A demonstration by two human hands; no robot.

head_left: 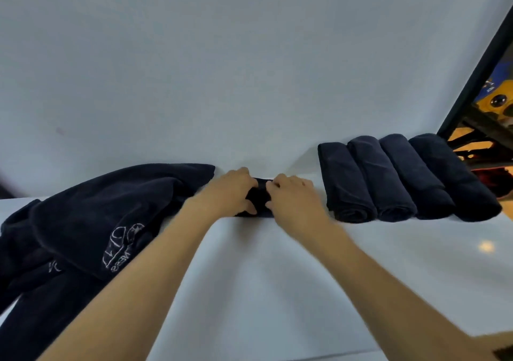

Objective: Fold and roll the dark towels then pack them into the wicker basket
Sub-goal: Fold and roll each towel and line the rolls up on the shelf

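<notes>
A small dark towel roll (258, 199) lies near the far edge of the white table (277, 277), by the wall. My left hand (231, 192) grips its left end and my right hand (294, 197) grips its right end, fingers curled over the top; most of the roll is hidden beneath them. To the right, several rolled dark towels (402, 180) lie side by side. A heap of unfolded dark towels (91, 222) with white embroidery spreads over the left of the table. No wicker basket is in view.
A pale wall (249, 69) rises right behind the table. At the far right a black frame (477, 77) borders a cluttered area with yellow and orange objects.
</notes>
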